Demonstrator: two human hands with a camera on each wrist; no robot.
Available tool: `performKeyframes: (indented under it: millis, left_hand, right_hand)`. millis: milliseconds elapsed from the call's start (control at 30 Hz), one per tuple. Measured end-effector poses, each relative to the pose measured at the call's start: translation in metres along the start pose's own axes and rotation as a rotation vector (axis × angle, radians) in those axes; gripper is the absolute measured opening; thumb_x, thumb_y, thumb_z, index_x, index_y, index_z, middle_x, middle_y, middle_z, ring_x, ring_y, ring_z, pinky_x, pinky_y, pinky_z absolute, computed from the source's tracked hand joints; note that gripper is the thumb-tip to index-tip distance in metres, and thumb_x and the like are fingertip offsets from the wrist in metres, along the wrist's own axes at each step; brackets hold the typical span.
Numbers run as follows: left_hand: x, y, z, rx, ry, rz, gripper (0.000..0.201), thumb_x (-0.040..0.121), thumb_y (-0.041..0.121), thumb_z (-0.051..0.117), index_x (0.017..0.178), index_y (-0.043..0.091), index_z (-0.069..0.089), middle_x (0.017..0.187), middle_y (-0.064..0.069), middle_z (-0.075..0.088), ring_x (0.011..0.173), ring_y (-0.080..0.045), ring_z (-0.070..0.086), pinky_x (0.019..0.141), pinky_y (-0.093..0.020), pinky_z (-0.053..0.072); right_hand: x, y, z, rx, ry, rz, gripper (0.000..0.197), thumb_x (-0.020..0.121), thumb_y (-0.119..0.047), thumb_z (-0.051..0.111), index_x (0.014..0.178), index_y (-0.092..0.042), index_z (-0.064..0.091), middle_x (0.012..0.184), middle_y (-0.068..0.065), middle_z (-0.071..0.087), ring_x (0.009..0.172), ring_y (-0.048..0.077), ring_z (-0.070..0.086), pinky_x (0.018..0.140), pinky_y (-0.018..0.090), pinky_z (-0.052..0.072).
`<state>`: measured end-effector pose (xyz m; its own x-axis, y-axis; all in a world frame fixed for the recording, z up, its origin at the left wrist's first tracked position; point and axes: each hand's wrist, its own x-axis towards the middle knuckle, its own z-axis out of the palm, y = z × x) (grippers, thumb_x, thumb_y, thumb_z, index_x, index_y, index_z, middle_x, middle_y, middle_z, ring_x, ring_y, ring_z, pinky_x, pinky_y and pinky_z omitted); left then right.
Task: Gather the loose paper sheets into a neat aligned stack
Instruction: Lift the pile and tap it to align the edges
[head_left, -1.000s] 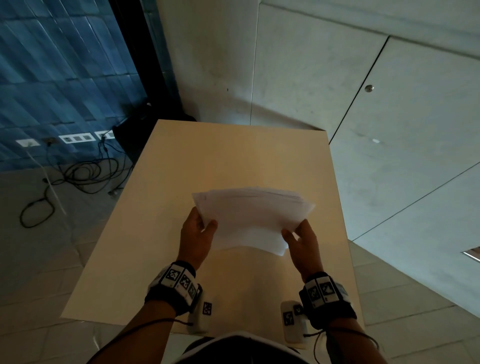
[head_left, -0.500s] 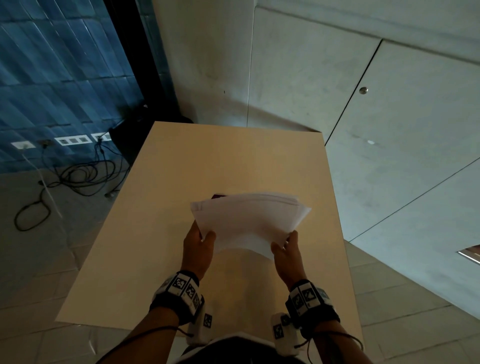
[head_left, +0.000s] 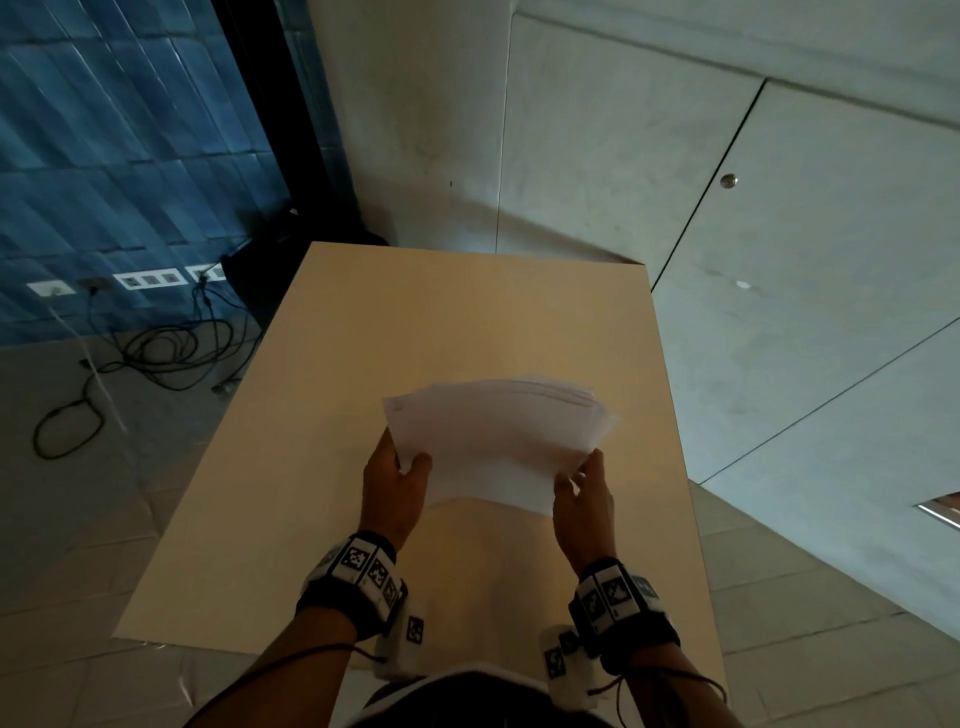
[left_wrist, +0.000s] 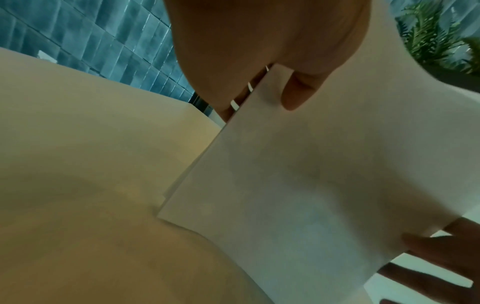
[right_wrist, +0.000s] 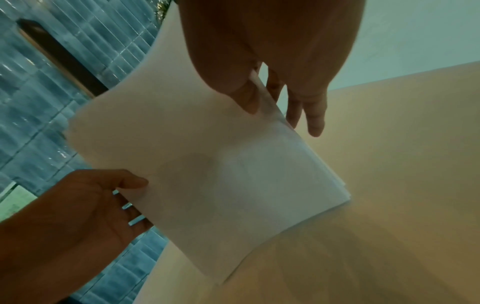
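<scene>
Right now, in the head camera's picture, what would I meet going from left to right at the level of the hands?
Grey tiled floor → beige rectangular tabletop → left hand → white paper sheets, held up with both hands → right hand → pale grey concrete wall panels.

The paper sheets (head_left: 493, 447) I hold are plain white, greyish where shade falls across them, with faint grey lines along their top edges. Under them the table (head_left: 415, 322) is a pale cream-tan, warmer and more yellow near its middle. On my wrists sit black bands (head_left: 353, 582) carrying white squares printed with black blocky marker patterns (checkered, like coded tags). The wall tiles (head_left: 114, 130) to the left are deep blue in narrow upright rows. The wall panels (head_left: 779, 234) ahead are pale grey-green concrete with thin dark seams. Black cables (head_left: 171, 353) coil on grey floor, below white sockets (head_left: 150, 279).
</scene>
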<state>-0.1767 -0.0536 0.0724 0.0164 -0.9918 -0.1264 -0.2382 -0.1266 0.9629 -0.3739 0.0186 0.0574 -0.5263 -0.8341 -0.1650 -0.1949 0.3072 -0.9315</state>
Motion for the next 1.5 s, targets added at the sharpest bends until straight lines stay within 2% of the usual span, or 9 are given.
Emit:
performKeyframes:
  millis: [167,300,467,600,733,900,1067,1233,1500]
  left_hand:
    - [0.000,0.006,-0.001,-0.077,0.043,0.014,0.055,0.084,-0.011,0.054,0.130,0.019,0.052,0.116,-0.005,0.061,0.109,-0.020,0.056,0.096,-0.035,0.048]
    - [0.001,0.017,0.003,-0.107,0.085,0.055,0.050,0.083,-0.012,0.053,0.125,0.015,0.054,0.110,-0.004,0.062,0.098,-0.015,0.059,0.089,-0.029,0.050]
    - [0.001,0.021,0.008,-0.086,0.082,0.065,0.052,0.083,-0.012,0.053,0.130,0.008,0.053,0.109,-0.006,0.062,0.091,-0.010,0.060,0.084,-0.027,0.050]
    - [0.001,0.022,0.006,-0.121,0.114,0.085,0.047,0.081,-0.011,0.054,0.124,0.008,0.055,0.105,-0.004,0.062,0.091,-0.006,0.060,0.082,-0.022,0.049]
    - [0.000,0.026,0.003,-0.157,0.096,0.155,0.040,0.075,-0.003,0.056,0.102,0.026,0.052,0.094,0.008,0.057,0.081,0.013,0.057,0.072,-0.006,0.047]
    - [-0.002,0.022,0.004,-0.201,0.056,0.169,0.040,0.073,0.011,0.056,0.112,0.020,0.050,0.101,0.004,0.058,0.094,-0.007,0.058,0.081,-0.022,0.049]
    - [-0.005,0.030,0.003,-0.280,0.037,0.267,0.041,0.081,0.033,0.062,0.115,0.014,0.047,0.100,0.009,0.058,0.089,0.003,0.059,0.076,-0.012,0.048]
    - [-0.003,0.039,0.006,-0.228,0.137,0.232,0.026,0.083,0.054,0.049,0.097,0.033,0.052,0.092,0.011,0.057,0.078,0.005,0.055,0.068,-0.011,0.046]
    - [0.005,0.035,0.010,-0.143,0.203,0.151,0.017,0.101,0.026,0.043,0.099,0.016,0.057,0.088,0.010,0.058,0.075,0.004,0.054,0.069,-0.015,0.044]
  right_hand:
    - [-0.004,-0.014,-0.002,0.053,0.027,-0.006,0.064,0.087,0.006,0.049,0.106,-0.055,0.040,0.111,-0.010,0.060,0.114,0.015,0.056,0.098,0.045,0.051]
    - [-0.007,-0.021,-0.002,0.104,0.039,-0.042,0.074,0.083,0.008,0.049,0.104,-0.063,0.041,0.113,-0.010,0.060,0.111,0.006,0.057,0.098,0.044,0.052]
    - [-0.010,-0.029,0.004,0.118,0.029,-0.091,0.064,0.081,0.009,0.048,0.124,-0.037,0.041,0.119,0.001,0.057,0.115,0.022,0.056,0.099,0.050,0.051]
    - [-0.007,-0.036,-0.003,0.154,0.071,-0.078,0.073,0.083,0.009,0.050,0.118,-0.054,0.039,0.124,0.001,0.055,0.120,0.019,0.052,0.103,0.041,0.048]
    - [-0.003,-0.037,-0.010,0.205,0.013,-0.071,0.057,0.085,0.004,0.054,0.125,-0.035,0.042,0.118,-0.008,0.056,0.116,0.015,0.054,0.103,0.043,0.049]
    - [-0.010,-0.041,-0.004,0.232,-0.048,-0.058,0.049,0.083,0.003,0.053,0.125,-0.021,0.043,0.116,-0.001,0.057,0.109,0.012,0.056,0.101,0.047,0.050]
    - [-0.012,-0.047,-0.007,0.343,-0.068,-0.090,0.051,0.083,-0.029,0.052,0.132,-0.019,0.042,0.122,0.003,0.057,0.116,0.020,0.055,0.101,0.041,0.049]
    - [-0.009,-0.066,-0.007,0.406,0.018,-0.134,0.048,0.088,-0.055,0.043,0.117,-0.017,0.051,0.100,-0.010,0.060,0.091,-0.003,0.058,0.080,0.019,0.050]
    - [0.002,-0.078,-0.002,0.361,0.127,-0.026,0.028,0.100,-0.042,0.042,0.100,-0.018,0.056,0.089,-0.004,0.059,0.081,0.010,0.055,0.071,0.027,0.045]
